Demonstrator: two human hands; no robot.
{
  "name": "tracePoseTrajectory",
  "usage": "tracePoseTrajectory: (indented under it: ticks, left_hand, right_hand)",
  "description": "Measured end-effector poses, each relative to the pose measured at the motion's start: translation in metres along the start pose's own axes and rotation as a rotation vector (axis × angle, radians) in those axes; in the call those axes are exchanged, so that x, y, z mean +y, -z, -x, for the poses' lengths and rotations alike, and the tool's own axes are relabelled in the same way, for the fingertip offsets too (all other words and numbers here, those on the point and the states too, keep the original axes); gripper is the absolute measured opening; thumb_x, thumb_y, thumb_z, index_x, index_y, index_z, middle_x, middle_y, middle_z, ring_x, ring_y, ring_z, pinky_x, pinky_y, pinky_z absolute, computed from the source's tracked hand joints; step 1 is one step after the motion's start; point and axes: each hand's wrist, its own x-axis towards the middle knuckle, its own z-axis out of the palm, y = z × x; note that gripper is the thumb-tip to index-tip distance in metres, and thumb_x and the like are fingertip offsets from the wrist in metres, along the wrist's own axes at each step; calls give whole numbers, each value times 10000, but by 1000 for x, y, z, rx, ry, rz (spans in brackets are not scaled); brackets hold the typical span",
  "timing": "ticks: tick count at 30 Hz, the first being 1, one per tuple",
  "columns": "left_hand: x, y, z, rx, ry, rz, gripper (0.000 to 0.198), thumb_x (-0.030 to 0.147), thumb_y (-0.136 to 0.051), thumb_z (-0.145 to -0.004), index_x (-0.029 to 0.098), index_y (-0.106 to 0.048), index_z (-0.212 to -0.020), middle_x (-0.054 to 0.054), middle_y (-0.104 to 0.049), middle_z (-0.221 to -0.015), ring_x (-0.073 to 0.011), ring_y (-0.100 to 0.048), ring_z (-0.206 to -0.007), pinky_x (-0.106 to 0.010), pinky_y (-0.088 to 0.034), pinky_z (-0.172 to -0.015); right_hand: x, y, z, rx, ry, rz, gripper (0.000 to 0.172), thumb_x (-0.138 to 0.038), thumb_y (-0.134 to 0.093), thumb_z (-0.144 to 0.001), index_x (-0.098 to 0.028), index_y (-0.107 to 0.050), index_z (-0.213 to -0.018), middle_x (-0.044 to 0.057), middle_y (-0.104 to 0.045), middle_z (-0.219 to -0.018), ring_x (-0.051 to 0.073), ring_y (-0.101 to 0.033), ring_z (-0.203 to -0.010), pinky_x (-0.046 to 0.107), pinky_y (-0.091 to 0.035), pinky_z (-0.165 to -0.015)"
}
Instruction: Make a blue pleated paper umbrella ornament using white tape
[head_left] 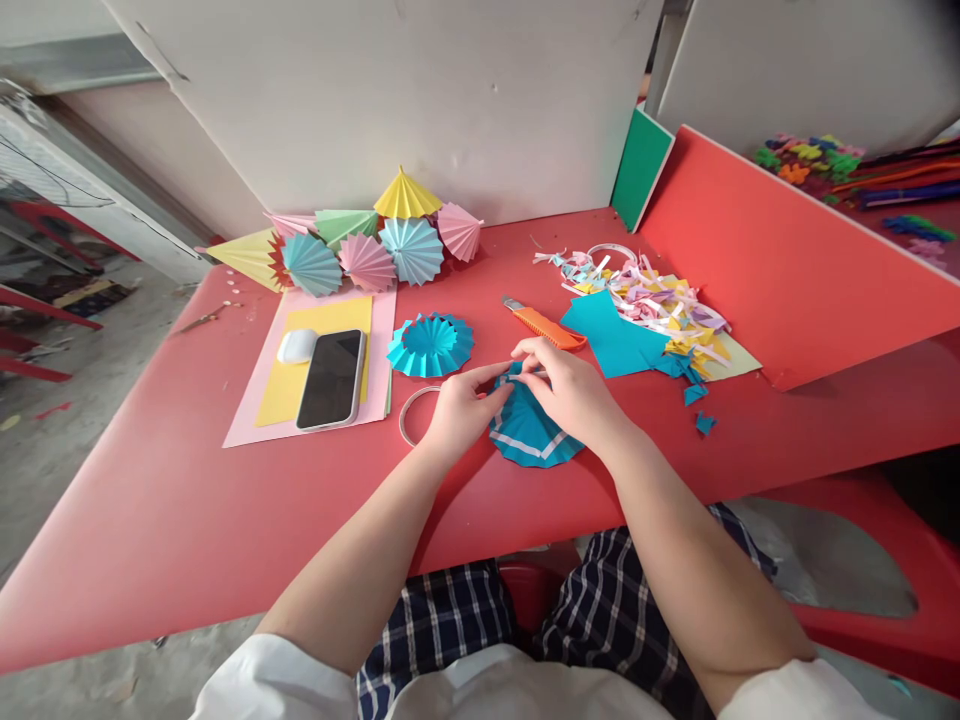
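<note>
A blue pleated paper fan lies on the red table under my hands, with white tape strips along its lower part. My left hand pinches the fan's upper left edge between thumb and fingers. My right hand is closed at the top of the fan, thumb and forefinger pinching a small white strip of tape. Just left of my left hand lies a roll of tape, partly hidden by it. A blue pleated paper ring sits behind my left hand. An orange box cutter lies just beyond my right hand.
Several finished paper umbrellas stand at the back. A phone and a white case rest on paper sheets at left. Paper scraps and blue paper lie at right, before a red board.
</note>
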Motion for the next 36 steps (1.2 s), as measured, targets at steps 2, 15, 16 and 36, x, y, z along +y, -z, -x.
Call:
tracePoseTrajectory:
  ticks: [2,15,16,36]
  left_hand:
    - [0,0,0,-5,-16,8,345,285,-561,-797,196,-652,-1117,-37,-707,-983,-161,-628,-800,-246,-493,-670]
    - [-4,-1,-2,-8,-21,24,301,315,-557,-808,186,-677,-1052,-51,-704,-1008,-182,-638,-860,-282,-505,-757]
    - [-4,-1,-2,-8,-19,22,299,319,-556,-809,187,-677,-1048,-51,-705,-1003,-181,-637,-855,-280,-504,-753]
    - [3,1,0,-14,-3,-36,230,335,-539,-812,164,-693,-825,-25,-677,-761,-142,-580,-682,-246,-439,-620]
  right_hand:
    - [1,-1,0,2,2,-1,215,-139,-489,-841,-224,-485,-1039,21,-646,-914,163,-643,-832,255,-470,-672]
    - [3,-4,0,5,11,11,224,-139,-485,-842,-229,-488,-1046,20,-657,-912,161,-647,-840,244,-463,-673]
    - [3,-4,0,6,11,16,223,-141,-486,-842,-230,-488,-1047,20,-658,-911,161,-647,-838,245,-461,-672]
    - [0,-4,1,15,67,173,193,-150,-474,-856,-206,-503,-1038,38,-678,-874,182,-649,-816,249,-401,-621]
